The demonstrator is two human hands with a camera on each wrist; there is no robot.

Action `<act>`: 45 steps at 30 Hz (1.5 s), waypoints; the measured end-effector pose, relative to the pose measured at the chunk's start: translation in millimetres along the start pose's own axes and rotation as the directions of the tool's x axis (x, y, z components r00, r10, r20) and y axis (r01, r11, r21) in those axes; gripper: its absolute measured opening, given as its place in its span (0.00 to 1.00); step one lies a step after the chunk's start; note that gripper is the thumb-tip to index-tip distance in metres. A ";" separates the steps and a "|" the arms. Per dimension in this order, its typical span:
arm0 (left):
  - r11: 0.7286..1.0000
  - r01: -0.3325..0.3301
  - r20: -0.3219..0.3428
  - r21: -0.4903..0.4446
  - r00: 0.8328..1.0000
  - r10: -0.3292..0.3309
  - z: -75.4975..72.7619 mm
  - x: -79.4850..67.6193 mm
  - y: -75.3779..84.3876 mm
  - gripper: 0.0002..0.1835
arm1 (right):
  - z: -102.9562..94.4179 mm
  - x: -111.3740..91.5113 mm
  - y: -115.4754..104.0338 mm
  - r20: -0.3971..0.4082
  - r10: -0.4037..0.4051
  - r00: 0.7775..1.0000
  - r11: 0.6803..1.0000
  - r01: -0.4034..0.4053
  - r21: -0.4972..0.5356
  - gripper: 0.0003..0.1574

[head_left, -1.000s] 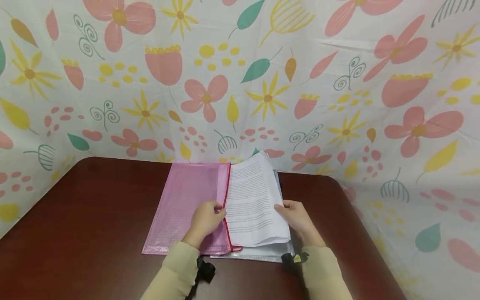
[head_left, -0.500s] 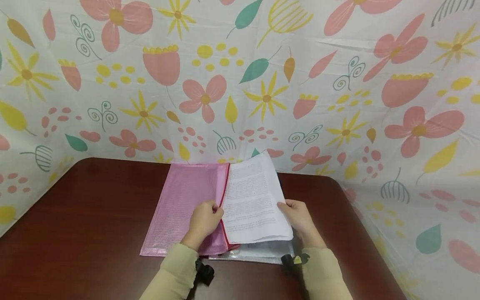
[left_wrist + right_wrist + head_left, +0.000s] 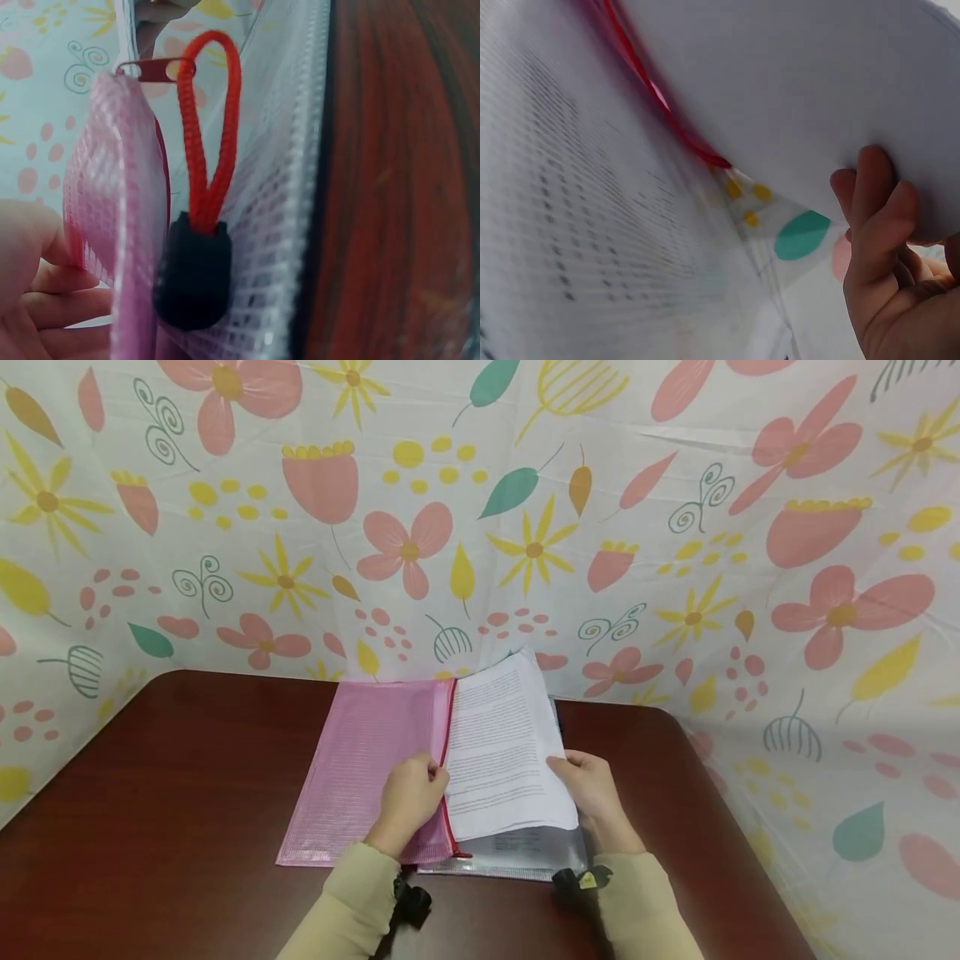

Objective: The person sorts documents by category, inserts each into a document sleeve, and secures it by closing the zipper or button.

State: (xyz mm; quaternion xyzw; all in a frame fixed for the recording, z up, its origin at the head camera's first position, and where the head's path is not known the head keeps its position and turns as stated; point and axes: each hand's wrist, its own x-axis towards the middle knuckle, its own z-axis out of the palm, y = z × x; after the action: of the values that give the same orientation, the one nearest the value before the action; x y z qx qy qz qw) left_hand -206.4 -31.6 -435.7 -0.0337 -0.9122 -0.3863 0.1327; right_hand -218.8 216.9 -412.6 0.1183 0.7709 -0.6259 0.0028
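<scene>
My left hand (image 3: 411, 797) pinches the red-zippered edge of a pink mesh zip pouch (image 3: 352, 760), whose opening faces right. Printed papers (image 3: 506, 752) stand with their left edge at that opening, and my right hand (image 3: 592, 785) holds them by the right edge, thumb on top. In the right wrist view, the fingers (image 3: 881, 217) of this hand support the sheets from behind. A red cord zipper pull (image 3: 212, 135) with a black end hangs from the pouch in the left wrist view. Beneath the papers lies a clear mesh pouch (image 3: 517, 864).
The dark brown tabletop (image 3: 187, 793) extends on both sides of the pouches. A white floral cloth (image 3: 480, 527) hangs behind the far edge and down the right side. Black straps with small cameras (image 3: 412, 906) are at both wrists.
The papers first shifted right, then came back left toward the pink pouch. Their lower edge sits farther from me now, showing more of the clear pouch. Both hands keep their hold.
</scene>
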 end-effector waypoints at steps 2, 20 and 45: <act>1.000 0.002 0.002 0.007 1.000 -0.002 1.1 -0.6 -1.3 0.07 | 3.1 -1.5 0.4 0.013 0.006 1.000 1.000 -0.006 -0.002 0.21; 0.999 0.011 0.022 -0.045 1.000 -0.010 -4.8 2.0 -2.7 0.06 | 23.3 0.6 14.8 0.020 0.017 1.000 1.000 -0.016 -0.020 0.22; 0.961 0.135 0.147 -0.242 0.984 -0.101 -18.1 21.7 -15.8 0.08 | 17.0 15.7 17.1 0.081 0.056 0.995 0.981 -0.039 -0.192 0.23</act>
State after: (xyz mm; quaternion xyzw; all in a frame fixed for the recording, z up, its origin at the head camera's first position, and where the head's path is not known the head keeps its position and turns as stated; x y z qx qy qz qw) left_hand -226.0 -56.5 -428.8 -0.0217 -0.8632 -0.5026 0.0428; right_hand -233.3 206.5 -435.2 0.1088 0.8232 -0.5538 0.0624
